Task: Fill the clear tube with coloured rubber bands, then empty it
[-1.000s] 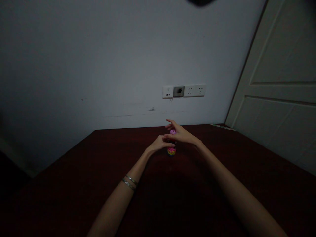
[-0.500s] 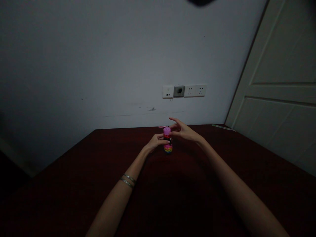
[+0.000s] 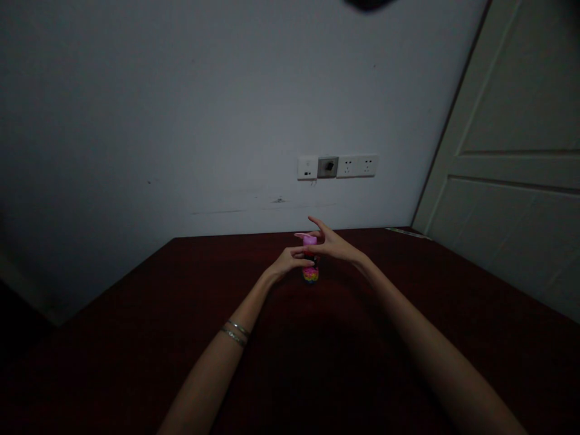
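Note:
A small bottle (image 3: 310, 276) stands upright at the far middle of the dark red table, with bright pink, yellow and blue bands of colour showing low down. On top sits a pink lid (image 3: 310, 240) with a pink loop sticking out to the left. My left hand (image 3: 285, 262) is closed round the bottle's middle, thumb across the front. From the right, my right hand (image 3: 336, 245) pinches the lid's lower part between thumb and a bent finger, its index finger raised. The bottle's back and some fingertips are hidden.
The dark red table (image 3: 217, 314) ends against a pale wall (image 3: 226, 121). Sockets and a switch (image 3: 338, 167) are on the wall above the hands. A white panelled door (image 3: 502, 199) stands at the right. A thin pale strip (image 3: 408, 232) lies near the table's far right corner.
My right hand's thumb and finger have closed onto the lid, where they were looser around it before. The bottle has shifted slightly right, and its loop has turned a little.

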Action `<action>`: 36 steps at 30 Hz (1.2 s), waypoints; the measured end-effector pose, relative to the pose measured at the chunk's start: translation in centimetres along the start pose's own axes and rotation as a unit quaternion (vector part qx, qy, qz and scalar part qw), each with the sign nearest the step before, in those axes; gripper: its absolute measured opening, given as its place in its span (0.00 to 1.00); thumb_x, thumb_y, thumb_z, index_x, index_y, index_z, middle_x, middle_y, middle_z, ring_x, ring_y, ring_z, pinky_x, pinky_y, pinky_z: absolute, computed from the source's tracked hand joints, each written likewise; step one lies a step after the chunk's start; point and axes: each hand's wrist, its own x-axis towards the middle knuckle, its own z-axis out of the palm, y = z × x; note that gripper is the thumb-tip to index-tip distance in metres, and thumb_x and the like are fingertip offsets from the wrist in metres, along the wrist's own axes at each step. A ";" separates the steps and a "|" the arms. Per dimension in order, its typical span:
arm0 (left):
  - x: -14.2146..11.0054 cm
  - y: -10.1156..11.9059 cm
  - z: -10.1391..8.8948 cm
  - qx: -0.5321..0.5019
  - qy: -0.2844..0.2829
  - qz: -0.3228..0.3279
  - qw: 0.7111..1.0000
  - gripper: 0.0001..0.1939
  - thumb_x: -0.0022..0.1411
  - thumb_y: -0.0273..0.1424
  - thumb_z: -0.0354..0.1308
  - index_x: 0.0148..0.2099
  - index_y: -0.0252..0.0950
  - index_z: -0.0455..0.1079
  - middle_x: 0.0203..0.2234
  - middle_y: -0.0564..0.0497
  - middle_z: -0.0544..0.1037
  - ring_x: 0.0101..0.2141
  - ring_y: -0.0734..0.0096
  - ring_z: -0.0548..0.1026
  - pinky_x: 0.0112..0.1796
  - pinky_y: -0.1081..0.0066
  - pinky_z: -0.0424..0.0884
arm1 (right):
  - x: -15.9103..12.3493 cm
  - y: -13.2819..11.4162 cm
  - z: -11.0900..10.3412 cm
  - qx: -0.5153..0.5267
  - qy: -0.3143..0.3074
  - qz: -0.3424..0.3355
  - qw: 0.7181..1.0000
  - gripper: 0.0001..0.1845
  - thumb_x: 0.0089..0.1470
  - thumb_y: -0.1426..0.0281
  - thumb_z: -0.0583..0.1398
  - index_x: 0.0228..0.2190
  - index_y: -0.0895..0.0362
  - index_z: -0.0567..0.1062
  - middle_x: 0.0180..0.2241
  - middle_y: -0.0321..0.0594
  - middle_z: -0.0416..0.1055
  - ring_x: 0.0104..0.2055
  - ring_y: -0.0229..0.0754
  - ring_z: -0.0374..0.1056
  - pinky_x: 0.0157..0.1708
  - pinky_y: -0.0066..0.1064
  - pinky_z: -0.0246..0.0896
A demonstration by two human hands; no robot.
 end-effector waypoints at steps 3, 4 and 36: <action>-0.1 0.1 -0.2 -0.001 0.000 0.003 1.000 0.24 0.40 0.28 0.67 0.43 0.29 0.72 0.37 0.41 0.77 0.39 0.61 0.74 0.45 0.61 0.64 | -0.2 -0.4 -0.1 0.030 -0.014 0.011 0.999 0.54 0.42 0.68 0.64 0.60 0.53 0.37 0.48 0.48 0.67 0.44 0.46 0.67 0.40 0.38 0.66; -0.1 0.2 -0.2 -0.001 0.001 0.004 1.000 0.24 0.39 0.28 0.67 0.43 0.29 0.72 0.37 0.41 0.77 0.39 0.61 0.74 0.45 0.61 0.64 | -0.2 -0.5 -0.3 0.036 -0.014 0.014 0.999 0.54 0.41 0.68 0.64 0.60 0.53 0.37 0.47 0.47 0.68 0.43 0.46 0.68 0.41 0.39 0.66; -0.7 0.2 -0.4 -0.006 -0.034 -0.015 0.999 0.25 0.40 0.28 0.67 0.44 0.28 0.71 0.39 0.39 0.76 0.40 0.59 0.74 0.46 0.59 0.63 | -0.1 1.0 -1.6 0.042 -0.011 0.003 0.999 0.50 0.41 0.72 0.64 0.60 0.53 0.42 0.42 0.43 0.71 0.41 0.43 0.68 0.43 0.41 0.64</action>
